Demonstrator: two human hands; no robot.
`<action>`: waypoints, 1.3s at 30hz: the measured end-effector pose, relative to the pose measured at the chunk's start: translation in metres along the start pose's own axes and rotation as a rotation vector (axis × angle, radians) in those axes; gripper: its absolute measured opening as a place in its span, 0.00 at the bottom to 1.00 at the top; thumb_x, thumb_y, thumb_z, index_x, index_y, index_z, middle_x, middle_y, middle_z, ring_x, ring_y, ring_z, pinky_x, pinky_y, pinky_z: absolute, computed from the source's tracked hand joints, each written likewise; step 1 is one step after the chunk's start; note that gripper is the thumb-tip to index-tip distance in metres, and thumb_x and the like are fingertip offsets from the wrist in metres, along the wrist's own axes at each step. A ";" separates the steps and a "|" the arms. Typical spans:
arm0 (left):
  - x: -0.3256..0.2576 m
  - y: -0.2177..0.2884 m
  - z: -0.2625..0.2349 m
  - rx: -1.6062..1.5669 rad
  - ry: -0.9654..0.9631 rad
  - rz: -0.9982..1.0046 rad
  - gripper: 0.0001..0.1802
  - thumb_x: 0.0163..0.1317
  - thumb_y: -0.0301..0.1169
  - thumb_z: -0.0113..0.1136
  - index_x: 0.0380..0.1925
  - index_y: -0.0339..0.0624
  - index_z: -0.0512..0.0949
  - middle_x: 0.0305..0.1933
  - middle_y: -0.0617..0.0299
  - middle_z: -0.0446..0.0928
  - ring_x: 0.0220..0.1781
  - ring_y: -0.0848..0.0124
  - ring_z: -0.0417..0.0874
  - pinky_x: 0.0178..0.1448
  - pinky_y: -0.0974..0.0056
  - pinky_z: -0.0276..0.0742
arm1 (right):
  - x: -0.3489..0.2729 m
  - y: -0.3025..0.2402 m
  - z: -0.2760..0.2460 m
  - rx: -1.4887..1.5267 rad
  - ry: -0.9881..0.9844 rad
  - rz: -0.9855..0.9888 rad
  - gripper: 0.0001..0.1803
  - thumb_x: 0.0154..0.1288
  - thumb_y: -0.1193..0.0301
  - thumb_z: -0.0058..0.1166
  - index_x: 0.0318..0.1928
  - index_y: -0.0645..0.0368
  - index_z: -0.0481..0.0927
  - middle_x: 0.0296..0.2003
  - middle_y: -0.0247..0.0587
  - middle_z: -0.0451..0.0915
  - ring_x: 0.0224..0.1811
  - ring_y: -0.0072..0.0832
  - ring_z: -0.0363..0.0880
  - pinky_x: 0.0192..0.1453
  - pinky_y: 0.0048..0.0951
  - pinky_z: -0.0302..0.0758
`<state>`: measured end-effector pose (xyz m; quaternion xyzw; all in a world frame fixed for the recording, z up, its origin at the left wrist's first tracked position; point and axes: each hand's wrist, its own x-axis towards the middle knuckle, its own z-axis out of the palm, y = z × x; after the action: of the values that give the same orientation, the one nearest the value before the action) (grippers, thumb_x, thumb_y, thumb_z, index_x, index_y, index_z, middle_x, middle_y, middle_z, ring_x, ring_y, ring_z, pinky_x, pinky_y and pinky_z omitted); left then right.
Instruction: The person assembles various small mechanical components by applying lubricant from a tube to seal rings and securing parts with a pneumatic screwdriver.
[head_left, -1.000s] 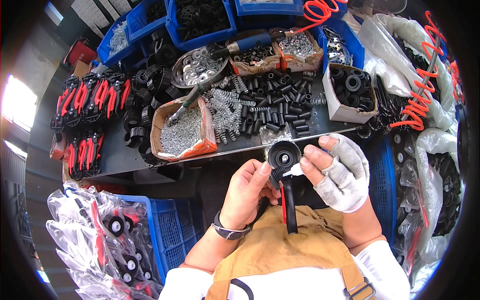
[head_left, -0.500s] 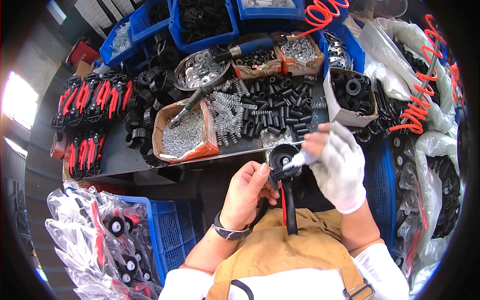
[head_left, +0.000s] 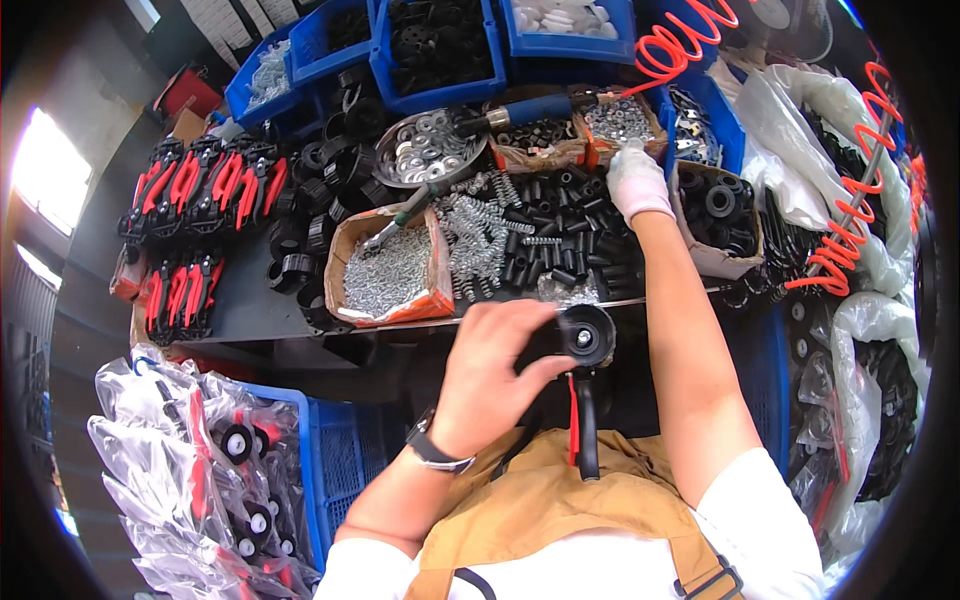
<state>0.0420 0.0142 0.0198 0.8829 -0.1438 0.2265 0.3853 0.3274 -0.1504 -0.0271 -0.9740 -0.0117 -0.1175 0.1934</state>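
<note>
A black round part with a metal bolt at its centre sits at the table's front edge. Below it extends a black handle with a red strip alongside. My bare left hand is just left of the round part, thumb and fingers apart, its thumb tip close to the rim; nothing shows in it. Farther off, my right hand, in a white glove, reaches to the front edge of an orange-edged box of metal nuts. Its fingertips are hard to make out there.
Loose springs, black tubes and a box of small screws lie across the table. A blue-handled power tool rests behind a metal bowl. Bagged parts fill the near left; a red coiled hose hangs right.
My right hand has moved from the round part out to the box of nuts. My left hand's fingers have opened and lifted beside the round part. The view has shifted slightly.
</note>
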 end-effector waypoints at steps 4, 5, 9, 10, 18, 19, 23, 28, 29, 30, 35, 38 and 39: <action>0.022 -0.006 0.014 0.112 -0.241 0.137 0.26 0.47 0.31 0.73 0.49 0.40 0.80 0.48 0.56 0.79 0.50 0.54 0.75 0.56 0.55 0.73 | -0.005 -0.009 -0.004 0.018 -0.015 -0.020 0.18 0.66 0.69 0.52 0.52 0.67 0.68 0.41 0.64 0.83 0.49 0.53 0.83 0.54 0.47 0.79; 0.023 -0.009 0.015 0.110 -0.276 0.134 0.27 0.46 0.32 0.73 0.49 0.40 0.79 0.48 0.57 0.79 0.50 0.54 0.74 0.57 0.56 0.73 | -0.010 -0.010 -0.006 0.020 -0.011 -0.029 0.18 0.66 0.69 0.52 0.52 0.67 0.68 0.41 0.64 0.83 0.49 0.53 0.83 0.54 0.47 0.79; 0.030 -0.018 0.017 0.076 -0.357 0.111 0.23 0.49 0.33 0.72 0.48 0.43 0.81 0.51 0.57 0.76 0.52 0.53 0.72 0.59 0.54 0.71 | -0.003 -0.054 -0.039 -0.015 0.248 -0.391 0.23 0.64 0.58 0.59 0.51 0.61 0.75 0.51 0.55 0.79 0.53 0.46 0.80 0.56 0.46 0.77; 0.031 -0.021 0.022 0.007 -0.328 0.108 0.18 0.54 0.35 0.70 0.45 0.45 0.82 0.52 0.57 0.75 0.53 0.53 0.72 0.60 0.54 0.69 | 0.014 -0.065 -0.044 0.018 0.161 -0.481 0.24 0.64 0.54 0.59 0.52 0.60 0.77 0.54 0.53 0.78 0.55 0.46 0.79 0.58 0.47 0.76; 0.026 -0.039 0.054 -0.342 -0.365 -0.126 0.11 0.55 0.31 0.68 0.37 0.41 0.81 0.44 0.55 0.76 0.51 0.54 0.75 0.58 0.56 0.69 | 0.068 -0.123 -0.010 -0.360 -0.265 -0.870 0.33 0.58 0.53 0.64 0.60 0.53 0.72 0.53 0.52 0.78 0.58 0.47 0.77 0.62 0.45 0.73; 0.025 -0.036 0.058 -0.343 -0.322 -0.154 0.10 0.55 0.30 0.68 0.36 0.41 0.80 0.43 0.54 0.76 0.51 0.53 0.75 0.57 0.56 0.70 | 0.068 -0.125 -0.010 -0.361 -0.266 -0.870 0.33 0.58 0.53 0.64 0.60 0.53 0.72 0.53 0.52 0.78 0.58 0.47 0.77 0.62 0.45 0.73; 0.027 -0.032 0.057 -0.346 -0.245 -0.128 0.08 0.55 0.29 0.67 0.32 0.39 0.78 0.39 0.51 0.75 0.48 0.51 0.75 0.55 0.55 0.70 | 0.027 -0.117 -0.051 -0.434 0.083 -1.037 0.17 0.58 0.66 0.60 0.47 0.58 0.75 0.40 0.45 0.80 0.44 0.40 0.83 0.49 0.39 0.80; 0.023 -0.035 0.061 -0.178 -0.148 -0.125 0.08 0.57 0.27 0.64 0.32 0.38 0.75 0.37 0.50 0.74 0.44 0.50 0.75 0.51 0.53 0.71 | -0.089 -0.086 -0.168 -0.110 -0.153 -1.065 0.22 0.56 0.66 0.64 0.48 0.56 0.69 0.26 0.50 0.78 0.29 0.51 0.81 0.34 0.47 0.78; 0.021 -0.042 0.065 -0.200 -0.139 -0.125 0.07 0.58 0.27 0.63 0.31 0.38 0.74 0.36 0.51 0.74 0.43 0.50 0.75 0.50 0.52 0.71 | -0.108 -0.080 -0.197 -0.039 -0.393 -0.941 0.22 0.54 0.68 0.64 0.47 0.57 0.69 0.26 0.50 0.78 0.31 0.52 0.82 0.34 0.47 0.77; 0.020 -0.041 0.062 -0.215 -0.202 -0.165 0.08 0.59 0.27 0.63 0.36 0.36 0.76 0.40 0.50 0.76 0.47 0.50 0.76 0.54 0.53 0.71 | -0.126 -0.066 -0.215 0.104 -0.501 -0.854 0.21 0.53 0.73 0.63 0.46 0.58 0.71 0.25 0.46 0.79 0.28 0.46 0.82 0.33 0.38 0.75; 0.001 -0.034 0.048 -0.335 -0.319 -0.206 0.31 0.51 0.36 0.75 0.50 0.30 0.74 0.61 0.43 0.70 0.63 0.49 0.72 0.68 0.57 0.66 | -0.187 -0.001 -0.246 0.298 -0.928 -0.186 0.28 0.52 0.72 0.64 0.52 0.66 0.69 0.31 0.46 0.84 0.35 0.40 0.87 0.43 0.34 0.80; -0.008 -0.033 0.061 -0.365 -0.257 -0.162 0.39 0.43 0.35 0.81 0.51 0.30 0.69 0.61 0.44 0.67 0.63 0.50 0.71 0.67 0.56 0.67 | -0.204 0.023 -0.216 0.424 -0.929 -0.009 0.28 0.52 0.73 0.62 0.52 0.69 0.66 0.33 0.45 0.85 0.37 0.34 0.87 0.45 0.32 0.80; -0.009 -0.030 0.064 -0.325 -0.201 -0.159 0.37 0.43 0.35 0.81 0.49 0.31 0.69 0.59 0.45 0.68 0.62 0.50 0.71 0.66 0.56 0.67 | -0.207 0.025 -0.208 0.514 -0.917 0.007 0.26 0.52 0.74 0.60 0.52 0.68 0.67 0.30 0.45 0.84 0.33 0.32 0.86 0.41 0.32 0.81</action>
<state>0.0657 -0.0130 -0.0418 0.8357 -0.1462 0.0802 0.5232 0.0812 -0.2475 0.1015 -0.8466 -0.1202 0.3280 0.4015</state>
